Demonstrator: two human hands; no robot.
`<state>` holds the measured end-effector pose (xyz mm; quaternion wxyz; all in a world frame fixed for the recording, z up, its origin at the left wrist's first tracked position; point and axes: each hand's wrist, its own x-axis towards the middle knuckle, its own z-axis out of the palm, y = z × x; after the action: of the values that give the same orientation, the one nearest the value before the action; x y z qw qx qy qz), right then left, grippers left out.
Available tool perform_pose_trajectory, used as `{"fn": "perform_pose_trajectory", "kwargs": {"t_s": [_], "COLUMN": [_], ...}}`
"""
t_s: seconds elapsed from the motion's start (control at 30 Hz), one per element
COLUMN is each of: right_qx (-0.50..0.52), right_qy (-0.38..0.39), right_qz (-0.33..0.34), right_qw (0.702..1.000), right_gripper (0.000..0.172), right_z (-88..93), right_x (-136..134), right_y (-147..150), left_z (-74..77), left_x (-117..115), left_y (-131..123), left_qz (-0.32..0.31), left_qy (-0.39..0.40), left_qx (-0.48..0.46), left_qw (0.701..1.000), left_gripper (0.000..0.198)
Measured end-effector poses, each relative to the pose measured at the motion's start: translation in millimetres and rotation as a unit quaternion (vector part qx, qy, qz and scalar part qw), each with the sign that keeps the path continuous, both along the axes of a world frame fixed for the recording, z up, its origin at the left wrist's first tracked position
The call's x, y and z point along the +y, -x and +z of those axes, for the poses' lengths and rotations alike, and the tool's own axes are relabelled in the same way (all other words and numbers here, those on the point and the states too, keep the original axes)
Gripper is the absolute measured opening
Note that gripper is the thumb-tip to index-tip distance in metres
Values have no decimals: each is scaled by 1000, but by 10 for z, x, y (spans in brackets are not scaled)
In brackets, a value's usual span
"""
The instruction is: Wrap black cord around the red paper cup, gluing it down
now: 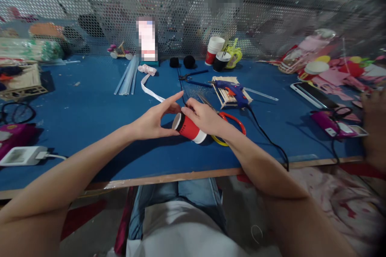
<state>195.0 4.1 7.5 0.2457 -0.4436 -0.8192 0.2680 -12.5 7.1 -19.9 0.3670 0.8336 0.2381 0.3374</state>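
A red paper cup [190,127] lies tilted between my hands above the table's front part, its white rim toward the lower right. Black yarn is wound in a band around its narrower end. My left hand [155,119] curves around that end, thumb on the lower edge, index finger stretched out. My right hand [205,117] grips the cup's upper side, thumb and fingertips close to the yarn strand [181,86]. This strand runs back toward two black yarn balls [189,62]. Scissors [233,119] with red and yellow handles lie partly hidden beneath my right hand.
A blue glue gun [233,91] rests on a small stick frame [224,80], its cord trailing to the front edge. Pliers [194,77], glue sticks [126,76], white ribbon [147,71] and stacked cups [214,48] lie behind. Another person's hand [374,124] is at the right.
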Motion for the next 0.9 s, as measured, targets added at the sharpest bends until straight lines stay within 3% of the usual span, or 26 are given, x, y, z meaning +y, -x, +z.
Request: {"fn": "perform_pose_trajectory", "kwargs": {"t_s": [0.33, 0.63, 0.9], "right_qx": [4, -13, -28], "right_qy": [-15, -36, -66], "right_qz": [-22, -43, -38], "right_qw": [1000, 998, 997], "right_gripper": [26, 22, 19], "right_z": [-19, -23, -41], "right_x": [-21, -81, -166], "right_y": [-6, 48, 93], "left_z": [-4, 45, 79], "left_x": [31, -50, -142], "left_y": [25, -49, -148], "left_qz": [21, 63, 98], "left_qy": [14, 167, 210], "left_qx": [19, 57, 73], "left_qw": [999, 982, 970], "left_gripper": [93, 91, 89]}}
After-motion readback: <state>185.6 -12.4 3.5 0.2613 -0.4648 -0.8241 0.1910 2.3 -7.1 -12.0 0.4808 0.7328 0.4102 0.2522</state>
